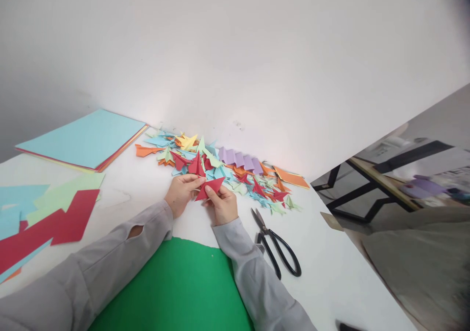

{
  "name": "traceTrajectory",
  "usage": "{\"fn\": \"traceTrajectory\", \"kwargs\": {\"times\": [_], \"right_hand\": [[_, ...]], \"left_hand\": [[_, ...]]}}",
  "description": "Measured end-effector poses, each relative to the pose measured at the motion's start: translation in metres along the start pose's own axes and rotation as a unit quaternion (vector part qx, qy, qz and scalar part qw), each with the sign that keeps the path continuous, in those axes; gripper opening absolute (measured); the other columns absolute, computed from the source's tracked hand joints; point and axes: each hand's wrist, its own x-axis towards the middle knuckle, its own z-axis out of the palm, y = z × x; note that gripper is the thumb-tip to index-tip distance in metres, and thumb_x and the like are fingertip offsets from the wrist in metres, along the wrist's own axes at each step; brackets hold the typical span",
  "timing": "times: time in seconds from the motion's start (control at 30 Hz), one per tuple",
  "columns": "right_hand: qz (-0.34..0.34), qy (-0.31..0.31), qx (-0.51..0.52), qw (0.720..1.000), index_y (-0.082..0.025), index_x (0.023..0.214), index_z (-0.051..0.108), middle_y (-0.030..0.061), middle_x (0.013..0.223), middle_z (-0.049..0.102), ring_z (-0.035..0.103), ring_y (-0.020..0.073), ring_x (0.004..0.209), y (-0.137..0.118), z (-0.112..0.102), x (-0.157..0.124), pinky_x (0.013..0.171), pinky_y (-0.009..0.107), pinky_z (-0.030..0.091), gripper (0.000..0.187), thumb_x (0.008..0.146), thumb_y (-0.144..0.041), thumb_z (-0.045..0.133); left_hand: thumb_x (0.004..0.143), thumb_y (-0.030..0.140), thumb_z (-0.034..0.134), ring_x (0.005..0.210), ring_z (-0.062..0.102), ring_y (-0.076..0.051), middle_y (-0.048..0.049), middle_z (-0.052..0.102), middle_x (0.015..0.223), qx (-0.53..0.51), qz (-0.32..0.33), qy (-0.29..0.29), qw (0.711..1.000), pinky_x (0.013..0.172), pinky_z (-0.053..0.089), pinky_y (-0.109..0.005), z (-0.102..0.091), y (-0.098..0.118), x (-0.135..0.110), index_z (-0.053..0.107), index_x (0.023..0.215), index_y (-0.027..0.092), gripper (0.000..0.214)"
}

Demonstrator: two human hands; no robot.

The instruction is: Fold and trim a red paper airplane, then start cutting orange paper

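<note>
Both my hands meet over the white table, pinching a folded red paper piece (210, 187). My left hand (182, 192) grips its left side with fingers closed on the edge. My right hand (222, 205) holds its right side, thumb on top. Just beyond the hands lies a heap of folded coloured paper shapes (220, 167), red, blue, yellow, green, orange and a pleated purple strip (240, 158). A green sheet (176, 287) lies flat between my forearms.
Black scissors (277, 245) rest to the right of my right wrist, blades apart. A stack of square paper sheets (86, 140) with a light blue top sits at the back left. Cut red, green and blue scraps (47, 218) lie at the left edge. The table's right edge (352, 252) drops to the floor.
</note>
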Motion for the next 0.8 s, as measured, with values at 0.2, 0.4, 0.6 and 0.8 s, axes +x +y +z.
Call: {"fn": "traceTrajectory", "kwargs": {"times": [0.2,0.4,0.6,0.8], "right_hand": [[0.0,-0.005,-0.004,1.0,-0.016,0.068,0.068,-0.0021,0.053,0.064,0.048,0.0079,0.038,-0.0002,0.0006,0.0001,0.035,0.021,0.041,0.022,0.058,-0.034,0.075],[0.0,0.003,0.004,1.0,-0.015,0.066,0.067,-0.0025,0.051,0.063,0.048,0.0074,0.037,0.0016,0.0006,0.0,0.034,0.02,0.04,0.022,0.058,-0.034,0.075],[-0.003,0.012,0.005,1.0,-0.015,0.066,0.067,-0.0025,0.051,0.062,0.048,0.0079,0.038,0.0025,0.0,0.0007,0.035,0.02,0.04,0.023,0.059,-0.035,0.075],[-0.004,-0.002,-0.022,1.0,-0.015,0.068,0.067,-0.0024,0.051,0.062,0.047,0.0077,0.036,-0.0022,0.0017,-0.0002,0.035,0.021,0.04,0.024,0.058,-0.035,0.075]], "left_hand": [[0.057,0.028,0.075,0.061,0.055,-0.011,-0.0042,0.063,0.067,-0.034,0.005,0.029,0.999,0.058,0.041,-0.025,-0.0016,0.0,0.0011,0.066,0.067,0.011,0.021],[0.064,0.029,0.071,0.06,0.054,-0.01,-0.0043,0.063,0.071,-0.068,-0.005,0.032,0.997,0.056,0.041,-0.024,-0.0023,0.0031,0.0024,0.065,0.069,0.011,0.02],[0.062,0.03,0.073,0.064,0.056,-0.012,-0.0052,0.063,0.07,-0.064,-0.007,0.038,0.997,0.058,0.042,-0.024,-0.0012,0.0029,0.0027,0.065,0.069,0.011,0.022],[0.057,0.029,0.076,0.059,0.053,-0.011,-0.0039,0.062,0.065,-0.012,0.014,0.02,1.0,0.058,0.042,-0.027,-0.0005,-0.0008,0.0013,0.067,0.066,0.011,0.022]]}}
